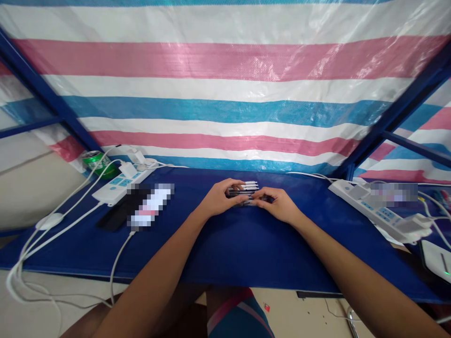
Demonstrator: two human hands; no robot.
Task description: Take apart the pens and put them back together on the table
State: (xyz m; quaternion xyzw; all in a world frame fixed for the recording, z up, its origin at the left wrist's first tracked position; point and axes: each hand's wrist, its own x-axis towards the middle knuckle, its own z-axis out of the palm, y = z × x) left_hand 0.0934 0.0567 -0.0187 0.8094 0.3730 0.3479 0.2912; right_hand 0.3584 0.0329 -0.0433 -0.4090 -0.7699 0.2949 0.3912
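Several pens (251,188) lie side by side in a row on the blue table, some white and some dark. My left hand (221,196) is closed around their left ends, with the thumb along the near side and the fingers at the far side. At the right end of the nearer, dark pens, my right hand (276,203) has its thumb and fingers closed on them. Both hands rest low at the table surface, and the fingers partly hide the pens.
A white power strip (123,184) with plugs stands at left, near a green can (100,164) and a charging phone (152,206). Another power strip (380,211) lies at right, with a white device (439,260) nearby. Striped sheeting (225,110) hangs behind the blue table (246,253).
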